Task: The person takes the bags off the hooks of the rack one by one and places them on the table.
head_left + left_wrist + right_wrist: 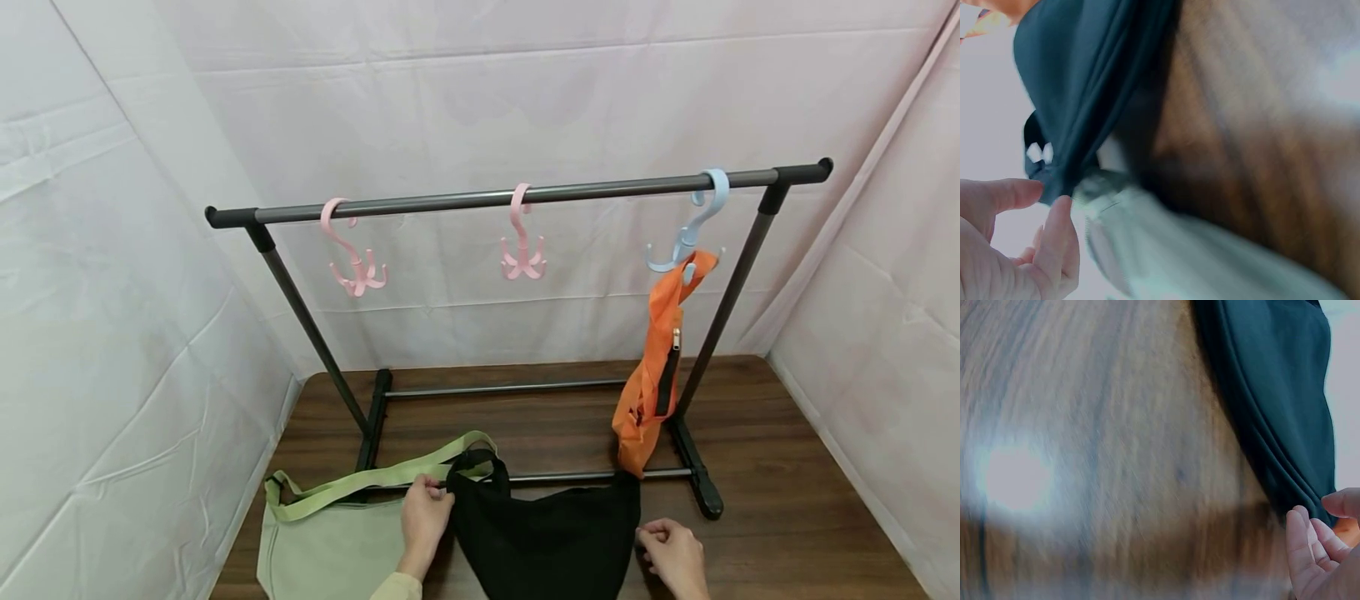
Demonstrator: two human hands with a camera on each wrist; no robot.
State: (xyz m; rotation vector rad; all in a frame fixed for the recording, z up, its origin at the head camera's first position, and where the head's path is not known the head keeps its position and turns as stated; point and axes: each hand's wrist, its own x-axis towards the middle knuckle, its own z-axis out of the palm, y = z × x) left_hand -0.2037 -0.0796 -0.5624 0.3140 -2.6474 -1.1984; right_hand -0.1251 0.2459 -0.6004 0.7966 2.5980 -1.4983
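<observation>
A black bag (551, 542) lies flat on the wooden table (787, 500) at the front. My left hand (435, 493) pinches its left corner by the strap loop; in the left wrist view thumb and forefinger (1060, 215) close on the dark fabric (1085, 81). At the bag's right corner my right hand (651, 531) has its fingers curled on the edge. The right wrist view shows those fingertips (1300, 534) and the thumb around the black hem (1272, 412).
A pale green bag (337, 542) lies left of the black one, its strap across the rack's foot. A metal garment rack (517, 196) stands behind, carrying two pink hooks (521, 242) and a blue hook (693, 225) with an orange bag (648, 375) on it. White cloth walls enclose the table.
</observation>
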